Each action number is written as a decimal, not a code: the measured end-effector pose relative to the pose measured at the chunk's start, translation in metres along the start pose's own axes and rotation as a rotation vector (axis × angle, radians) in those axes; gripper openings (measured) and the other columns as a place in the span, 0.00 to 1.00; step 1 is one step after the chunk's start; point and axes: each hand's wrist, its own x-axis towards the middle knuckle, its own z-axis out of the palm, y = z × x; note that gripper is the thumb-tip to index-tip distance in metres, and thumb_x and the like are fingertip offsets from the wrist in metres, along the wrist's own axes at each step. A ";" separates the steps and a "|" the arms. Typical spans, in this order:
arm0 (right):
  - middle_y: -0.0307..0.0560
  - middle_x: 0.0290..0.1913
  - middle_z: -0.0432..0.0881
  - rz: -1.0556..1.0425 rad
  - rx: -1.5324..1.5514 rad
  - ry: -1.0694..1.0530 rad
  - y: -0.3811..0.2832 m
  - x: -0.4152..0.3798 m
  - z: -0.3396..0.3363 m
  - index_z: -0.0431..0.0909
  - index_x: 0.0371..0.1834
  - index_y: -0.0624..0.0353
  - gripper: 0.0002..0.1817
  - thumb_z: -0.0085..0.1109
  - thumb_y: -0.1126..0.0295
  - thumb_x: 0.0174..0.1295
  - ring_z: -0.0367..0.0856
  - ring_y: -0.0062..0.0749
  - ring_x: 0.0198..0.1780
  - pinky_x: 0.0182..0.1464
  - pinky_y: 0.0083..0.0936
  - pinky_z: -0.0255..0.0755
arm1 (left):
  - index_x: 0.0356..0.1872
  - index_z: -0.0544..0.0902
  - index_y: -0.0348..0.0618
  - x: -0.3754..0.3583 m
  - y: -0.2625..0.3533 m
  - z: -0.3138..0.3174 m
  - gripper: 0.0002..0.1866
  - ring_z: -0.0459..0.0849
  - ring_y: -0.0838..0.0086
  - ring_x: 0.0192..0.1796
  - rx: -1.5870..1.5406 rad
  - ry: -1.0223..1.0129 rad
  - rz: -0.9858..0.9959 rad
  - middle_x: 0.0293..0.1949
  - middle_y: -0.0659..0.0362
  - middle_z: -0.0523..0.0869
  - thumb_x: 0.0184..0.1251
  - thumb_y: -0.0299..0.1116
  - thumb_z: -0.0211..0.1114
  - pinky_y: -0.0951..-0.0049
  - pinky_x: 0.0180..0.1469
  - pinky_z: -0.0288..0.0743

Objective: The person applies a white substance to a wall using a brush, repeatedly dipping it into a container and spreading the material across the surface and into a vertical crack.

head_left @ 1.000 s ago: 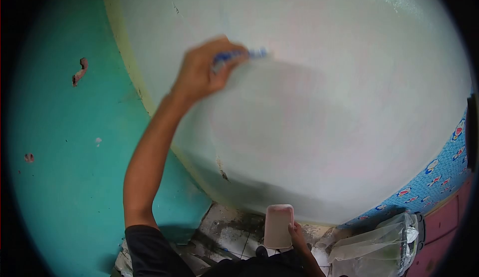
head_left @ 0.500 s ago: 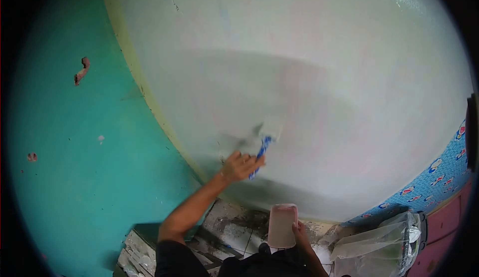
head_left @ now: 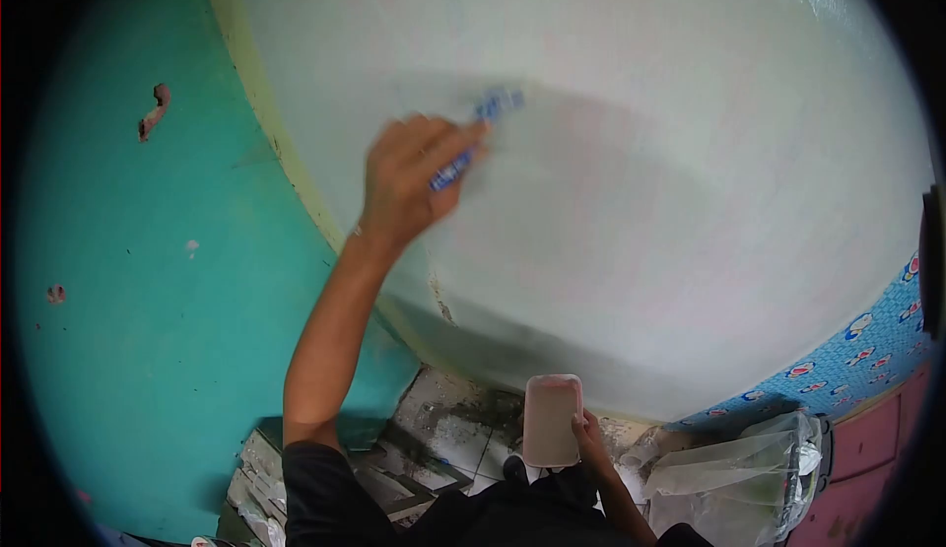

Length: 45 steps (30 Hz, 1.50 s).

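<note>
My left hand [head_left: 414,168] is wrapped round the blue-and-white handle of a paintbrush [head_left: 453,169]. The brush is raised against the pale wall [head_left: 611,222], and its whitish bristles blur into the surface. Lower down, my right hand [head_left: 588,439] grips the right edge of a shallow pinkish tray [head_left: 552,423] with rounded corners. Pale, off-white paint covers the tray's inside. A chipped crack runs down the pale wall below my left hand.
A teal wall [head_left: 148,350] with gouged holes meets the pale wall at the left. Rubble and boards [head_left: 258,488] lie at lower left. Clear plastic sheeting [head_left: 729,478] covers something at lower right, beside a pink cabinet [head_left: 867,439] and blue patterned wall covering [head_left: 847,365].
My left hand has swept the paintbrush up the wall and slightly left. The right hand still holds the tray, which appears slightly higher as the view has shifted.
</note>
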 end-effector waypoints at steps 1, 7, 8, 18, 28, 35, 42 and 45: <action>0.57 0.63 0.70 -0.011 0.008 -0.001 0.003 -0.001 0.001 0.52 0.72 0.67 0.37 0.47 0.47 0.73 0.71 0.37 0.63 0.66 0.33 0.64 | 0.45 0.87 0.47 0.005 -0.008 0.003 0.17 0.77 0.67 0.28 0.056 0.096 0.012 0.28 0.61 0.81 0.51 0.26 0.74 0.69 0.30 0.65; 0.59 0.56 0.76 -0.098 0.078 0.055 0.047 0.012 -0.005 0.55 0.71 0.63 0.37 0.53 0.48 0.70 0.78 0.37 0.55 0.56 0.32 0.73 | 0.46 0.88 0.50 -0.057 0.005 0.034 0.19 0.79 0.73 0.30 0.196 0.089 -0.015 0.30 0.62 0.83 0.50 0.26 0.75 0.70 0.31 0.70; 0.60 0.56 0.75 -0.083 0.084 0.056 0.048 0.010 -0.006 0.55 0.71 0.63 0.37 0.53 0.48 0.70 0.78 0.37 0.55 0.56 0.32 0.73 | 0.46 0.88 0.51 -0.090 0.013 0.049 0.19 0.78 0.73 0.30 0.185 0.061 -0.021 0.31 0.63 0.82 0.50 0.27 0.76 0.70 0.30 0.68; 0.57 0.61 0.72 0.054 0.061 0.088 0.032 0.010 -0.014 0.51 0.72 0.64 0.37 0.49 0.47 0.72 0.72 0.37 0.62 0.64 0.34 0.66 | 0.51 0.86 0.56 -0.321 0.156 0.094 0.18 0.75 0.73 0.32 0.061 -0.393 -0.255 0.37 0.67 0.80 0.57 0.33 0.72 0.69 0.35 0.62; 0.60 0.63 0.70 -0.044 0.088 0.146 0.047 0.032 -0.012 0.53 0.73 0.62 0.38 0.50 0.46 0.71 0.70 0.40 0.64 0.66 0.36 0.64 | 0.44 0.84 0.40 -0.293 0.222 0.027 0.09 0.82 0.63 0.33 -0.467 -0.196 -1.138 0.33 0.55 0.83 0.64 0.27 0.67 0.66 0.36 0.73; 0.53 0.66 0.64 -0.076 0.134 0.057 0.006 0.022 0.027 0.52 0.73 0.63 0.38 0.42 0.43 0.73 0.62 0.35 0.68 0.70 0.32 0.55 | 0.37 0.84 0.37 -0.251 0.230 0.002 0.09 0.83 0.62 0.25 -0.450 -0.318 -1.385 0.27 0.50 0.84 0.69 0.33 0.64 0.70 0.31 0.75; 0.53 0.67 0.64 -0.031 0.194 -0.017 0.017 0.024 0.047 0.51 0.73 0.62 0.37 0.44 0.45 0.74 0.62 0.34 0.69 0.70 0.32 0.57 | 0.33 0.83 0.41 -0.238 0.235 0.011 0.10 0.84 0.52 0.25 -0.190 -0.674 -1.240 0.25 0.50 0.85 0.68 0.37 0.62 0.57 0.30 0.76; 0.54 0.65 0.67 -0.032 0.190 -0.018 0.007 0.014 0.056 0.51 0.74 0.61 0.36 0.45 0.47 0.74 0.66 0.34 0.67 0.68 0.32 0.60 | 0.33 0.82 0.42 -0.244 0.246 0.018 0.10 0.84 0.51 0.25 -0.092 -0.696 -1.159 0.24 0.50 0.84 0.67 0.37 0.60 0.54 0.30 0.76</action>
